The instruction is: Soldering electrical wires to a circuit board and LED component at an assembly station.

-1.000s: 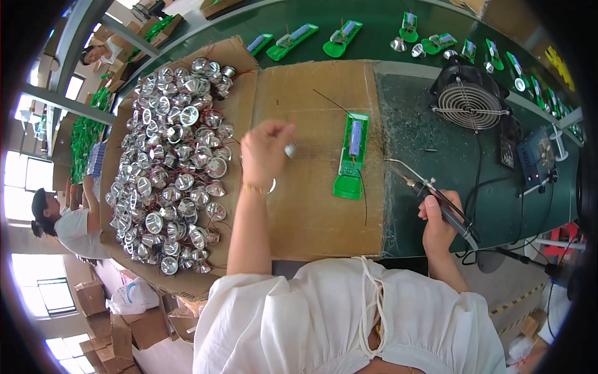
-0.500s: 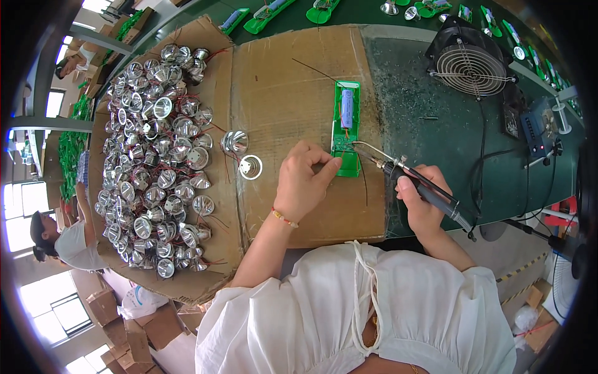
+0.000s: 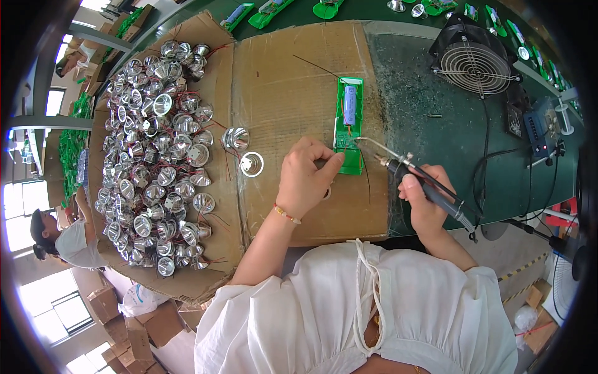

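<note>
A green plastic housing (image 3: 352, 163) lies on the cardboard, holding a purple cylindrical battery (image 3: 350, 106) and a small green circuit board (image 3: 344, 141). My right hand (image 3: 428, 199) grips a soldering iron (image 3: 436, 198) with a thin solder-feed tube along it. Its tip is at the circuit board's right edge; whether it touches cannot be told. Beside the housing's lower left, my left hand (image 3: 309, 167) is closed in a pinch. Something dark shows between its fingers, and a small curved rim peeks out below them. What it holds is mostly hidden. Thin wires lie around the board.
Silver lamp reflectors (image 3: 156, 162) with red wires fill a cardboard tray at left. Two loose reflectors (image 3: 251, 164) lie closer to me. A black fan (image 3: 474, 65) and blue soldering station (image 3: 541, 131) stand at right. More green housings line the far edge. Another person (image 3: 65, 240) is at left.
The view has shifted slightly. A curved rim now shows below my left fingers. Both hands keep nearly the same places by the housing, and the iron's tip stays by the board.
</note>
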Action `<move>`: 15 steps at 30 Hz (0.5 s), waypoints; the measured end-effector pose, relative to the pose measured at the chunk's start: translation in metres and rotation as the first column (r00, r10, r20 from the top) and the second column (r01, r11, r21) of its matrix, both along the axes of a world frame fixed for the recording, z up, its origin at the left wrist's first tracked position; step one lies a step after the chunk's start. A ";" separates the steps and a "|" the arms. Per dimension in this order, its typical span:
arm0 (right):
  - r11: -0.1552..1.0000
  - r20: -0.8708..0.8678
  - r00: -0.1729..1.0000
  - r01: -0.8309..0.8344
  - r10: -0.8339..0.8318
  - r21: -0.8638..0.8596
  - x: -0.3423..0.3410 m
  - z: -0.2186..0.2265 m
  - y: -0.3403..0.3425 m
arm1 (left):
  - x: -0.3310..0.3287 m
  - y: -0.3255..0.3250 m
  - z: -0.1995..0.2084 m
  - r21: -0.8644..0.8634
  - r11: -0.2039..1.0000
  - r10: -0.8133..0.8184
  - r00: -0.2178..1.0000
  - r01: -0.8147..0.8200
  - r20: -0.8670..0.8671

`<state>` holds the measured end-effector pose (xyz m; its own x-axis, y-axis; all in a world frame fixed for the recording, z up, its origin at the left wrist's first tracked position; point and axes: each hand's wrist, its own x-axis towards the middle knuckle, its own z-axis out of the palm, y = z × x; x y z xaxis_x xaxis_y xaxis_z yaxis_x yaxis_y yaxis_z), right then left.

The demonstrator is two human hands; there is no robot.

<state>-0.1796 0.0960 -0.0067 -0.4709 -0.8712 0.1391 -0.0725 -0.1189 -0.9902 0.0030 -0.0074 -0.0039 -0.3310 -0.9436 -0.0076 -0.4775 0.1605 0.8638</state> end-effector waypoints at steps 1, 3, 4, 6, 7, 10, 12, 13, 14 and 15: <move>0.999 0.036 0.999 0.006 -0.005 -0.037 -0.001 -0.001 -0.001 | 0.001 0.000 0.001 0.000 1.000 0.002 1.000 -0.002 0.002; 0.999 0.049 0.999 -0.005 0.007 -0.039 -0.002 0.001 -0.002 | 0.001 0.000 0.005 0.012 1.000 -0.001 1.000 0.000 0.019; 0.999 0.061 0.998 -0.014 0.016 -0.041 -0.003 0.002 -0.002 | 0.001 0.000 0.004 0.011 1.000 0.000 1.000 0.000 0.019; 0.999 0.052 0.998 -0.032 0.033 -0.022 -0.003 0.001 -0.001 | 0.002 -0.001 0.001 -0.016 1.000 0.000 1.000 0.000 -0.003; 0.999 0.043 0.998 -0.049 0.049 -0.001 -0.003 0.000 -0.001 | 0.001 -0.001 0.001 -0.017 1.000 0.001 1.000 -0.001 -0.004; 0.999 0.073 0.996 -0.042 0.042 -0.009 -0.003 -0.001 -0.001 | -0.001 0.000 0.005 0.005 1.000 -0.003 1.000 0.003 0.009; 0.999 0.079 0.996 -0.045 0.045 -0.008 -0.002 0.000 -0.002 | -0.002 -0.001 0.007 0.014 1.000 0.013 1.000 -0.013 0.026; 0.999 0.085 0.995 -0.046 0.047 -0.006 -0.002 0.001 -0.003 | -0.002 -0.003 0.007 0.012 1.000 0.014 1.000 -0.014 0.025; 0.999 0.084 0.995 -0.047 0.047 -0.007 -0.001 0.001 -0.004 | -0.001 -0.005 0.007 -0.007 1.000 0.000 0.998 0.000 0.058; 0.998 0.070 0.996 -0.058 0.057 0.016 -0.001 0.001 -0.005 | -0.001 -0.006 0.006 -0.022 1.000 -0.010 0.996 0.012 0.092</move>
